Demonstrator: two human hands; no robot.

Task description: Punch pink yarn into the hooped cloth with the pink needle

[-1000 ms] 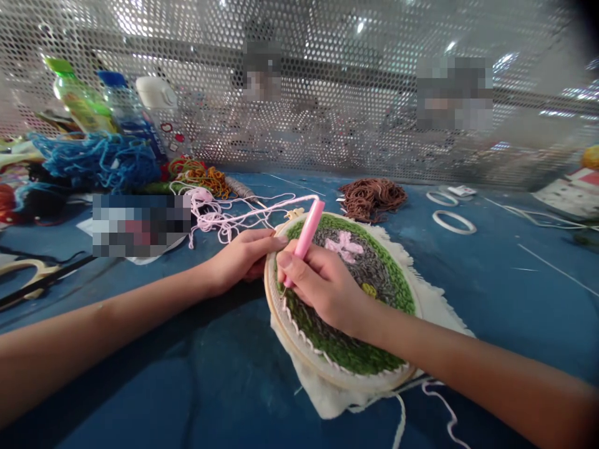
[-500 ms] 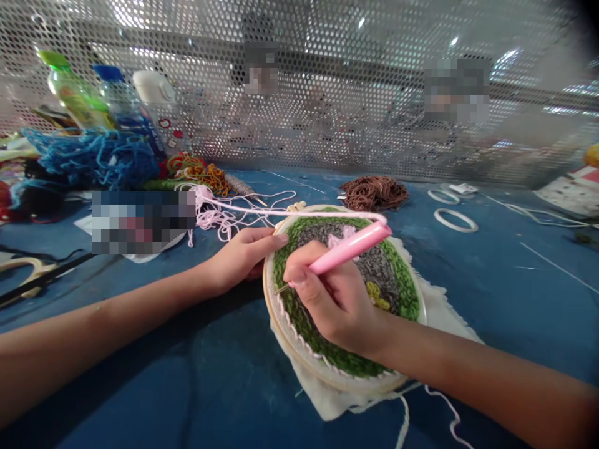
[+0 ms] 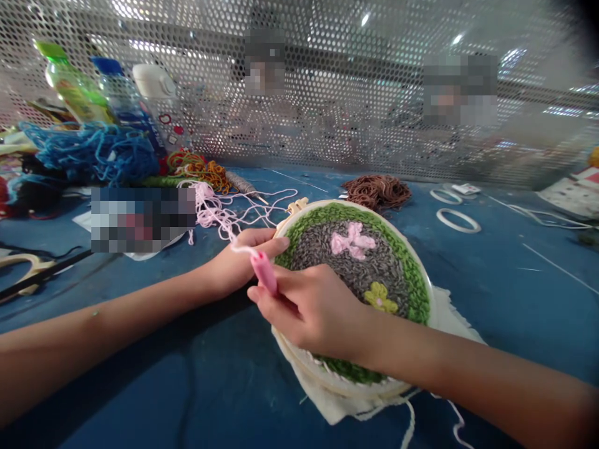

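Observation:
My right hand [image 3: 318, 305] is closed round a pink punch needle [image 3: 264, 274], whose tip is hidden behind the fingers. Pale pink yarn [image 3: 210, 215] runs from a loose heap on the table into the top of its handle. My left hand [image 3: 246, 259] grips the left rim of a round embroidery hoop [image 3: 428, 280], thumb on top. Stretched in the hoop is fabric worked with a green border [image 3: 418, 299], a grey middle [image 3: 318, 249], a pink flower shape [image 3: 353, 240] and a yellow flower [image 3: 381, 298]. White cloth [image 3: 453, 318] sticks out beneath the hoop.
A perforated metal screen [image 3: 322, 125] stands behind the blue table [image 3: 505, 312]. Brown yarn [image 3: 377, 192] and white rings [image 3: 458, 220] lie beyond the hoop. Bottles [image 3: 70, 81] and blue yarn [image 3: 93, 153] crowd the back left; a wooden ring [image 3: 30, 274] lies at far left.
The punch needle's handle has swung from pointing right to pointing up and left, turning with my right hand. The yarn now hangs slacker, and the pink flower is uncovered. My left hand keeps its hold.

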